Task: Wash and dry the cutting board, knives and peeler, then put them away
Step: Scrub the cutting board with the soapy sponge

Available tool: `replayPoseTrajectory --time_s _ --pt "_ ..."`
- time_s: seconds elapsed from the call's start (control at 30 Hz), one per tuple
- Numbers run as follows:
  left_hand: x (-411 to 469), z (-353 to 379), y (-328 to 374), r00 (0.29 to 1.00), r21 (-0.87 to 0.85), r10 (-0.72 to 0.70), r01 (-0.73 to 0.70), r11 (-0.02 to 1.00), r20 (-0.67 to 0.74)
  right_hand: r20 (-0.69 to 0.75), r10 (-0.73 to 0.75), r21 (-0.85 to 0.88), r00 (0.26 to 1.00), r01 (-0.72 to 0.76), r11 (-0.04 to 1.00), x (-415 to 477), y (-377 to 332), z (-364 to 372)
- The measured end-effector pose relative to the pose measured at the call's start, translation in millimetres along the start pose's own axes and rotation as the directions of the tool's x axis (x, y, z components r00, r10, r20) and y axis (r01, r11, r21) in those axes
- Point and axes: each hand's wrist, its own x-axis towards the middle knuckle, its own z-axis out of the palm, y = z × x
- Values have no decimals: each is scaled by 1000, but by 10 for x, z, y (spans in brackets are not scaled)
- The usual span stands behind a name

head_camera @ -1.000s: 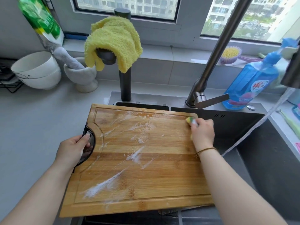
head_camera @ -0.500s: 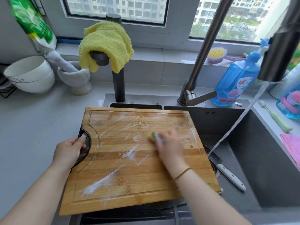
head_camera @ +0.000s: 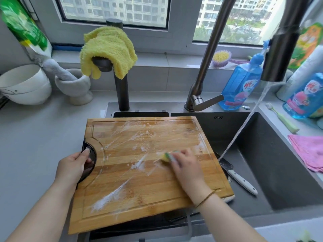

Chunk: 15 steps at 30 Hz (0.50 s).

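Over the sink [head_camera: 279, 172], the soapy, stiff board [head_camera: 139, 172] looks slippery; left hand [head_camera: 73, 168] grips its handle hole, right hand [head_camera: 187, 168] pinches a sponge [head_camera: 165, 156].

Soapy wooden cutting board [head_camera: 139, 172] over the sink [head_camera: 279, 172], left hand [head_camera: 73, 166] at its handle, right hand [head_camera: 187, 168] on a sponge [head_camera: 165, 156]

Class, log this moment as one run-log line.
step: scrub; left hand grips cutting board; right hand holds sponge; tap running; knife in sink
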Motion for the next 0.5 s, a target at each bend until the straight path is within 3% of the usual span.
replayPoseTrajectory --time_s 0.07,0.13,0.2,0.3,0.37,0.43,0.5 --pt "-29 -4 -18 1000 12 -4 4 1000 -4 -137 197 -7 971 -200 980 51 274 -177" --pt "-49 2 -17 1000 30 3 -3 1000 -12 -238 303 14 923 -309 951 0 354 -228" --pt "-46 5 -3 1000 45 25 -25 999 -13 -150 253 -3 956 -257 966 -86 135 -124" --pt "-96 3 32 999 37 40 -40 999 -5 37 -11 12 999 10 1000 -317 -311 127" --pt "-135 3 54 999 -3 32 -32 999 5 72 -49 29 996 47 998 -350 -307 98" --pt "-144 4 45 1000 -19 22 -22 1000 7 27 82 24 996 -82 996 -288 4 -65" --pt "-135 3 23 1000 -2 25 -25 1000 5 -129 263 29 956 -261 965 -283 371 -298"
